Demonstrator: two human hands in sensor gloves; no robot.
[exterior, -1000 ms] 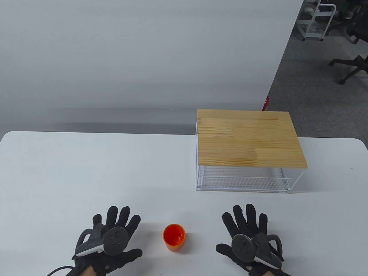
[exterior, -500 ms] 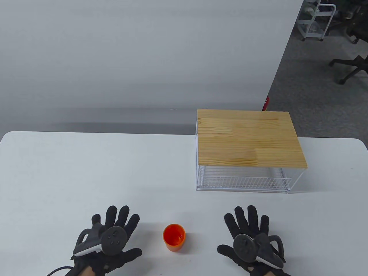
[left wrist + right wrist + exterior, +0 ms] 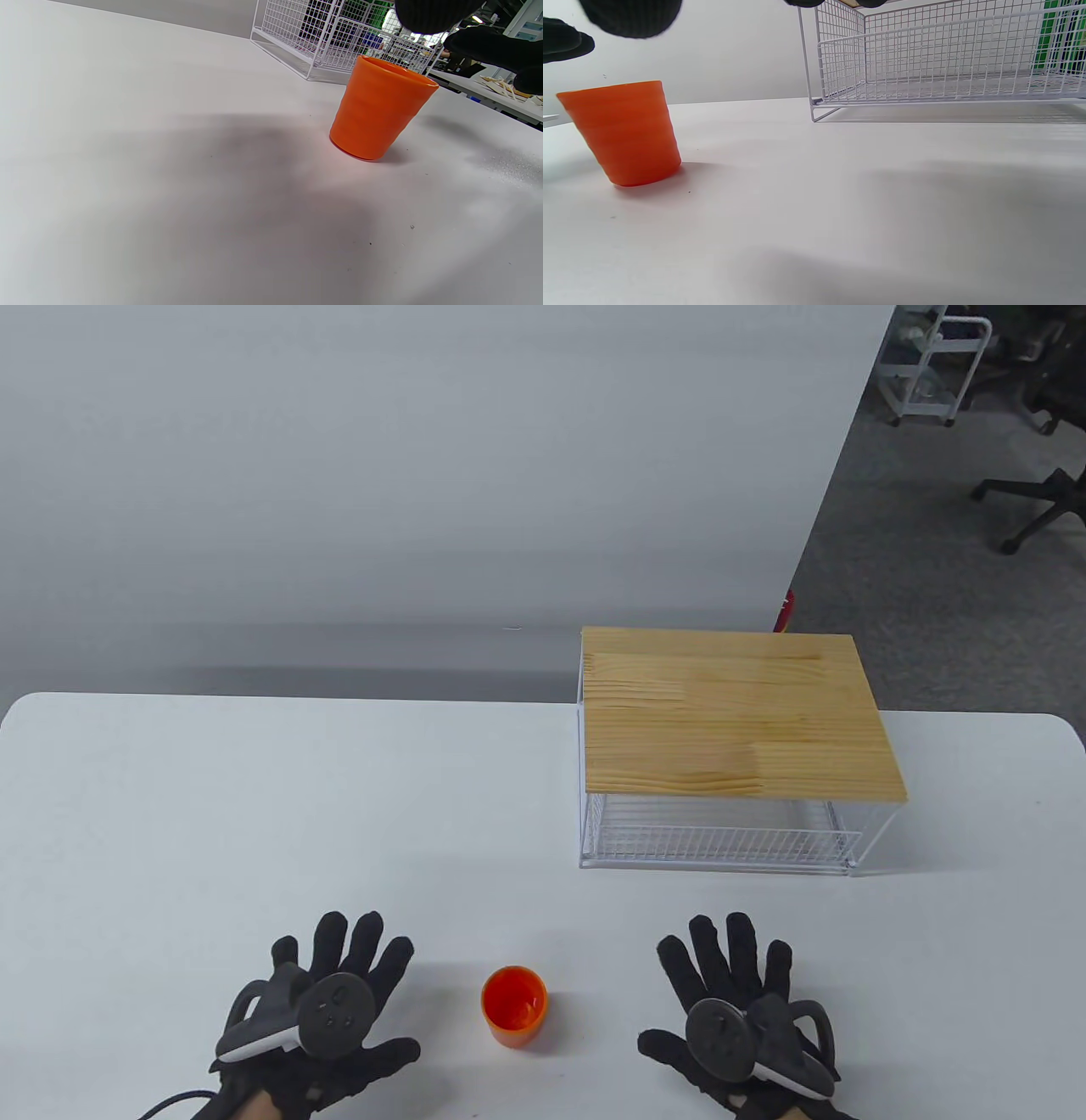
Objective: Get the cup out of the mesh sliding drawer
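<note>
An orange cup [image 3: 514, 1006] stands upright on the white table [image 3: 254, 814], near its front edge, between my hands. It also shows in the left wrist view [image 3: 379, 110] and the right wrist view [image 3: 625, 131]. The white mesh drawer [image 3: 721, 840] sits pushed into its wire frame under a wooden top [image 3: 730, 712] at the back right; it looks empty. My left hand [image 3: 339, 984] lies flat with fingers spread, left of the cup. My right hand [image 3: 730, 993] lies flat with fingers spread, right of the cup. Neither hand touches the cup.
The wire frame also shows in the left wrist view [image 3: 322, 38] and the right wrist view [image 3: 946, 55]. A grey wall stands behind the table. Office chairs [image 3: 1035, 500] and a cart [image 3: 933, 364] stand on the floor at the far right.
Both hands have shifted only slightly. The cup and the drawer have not moved.
</note>
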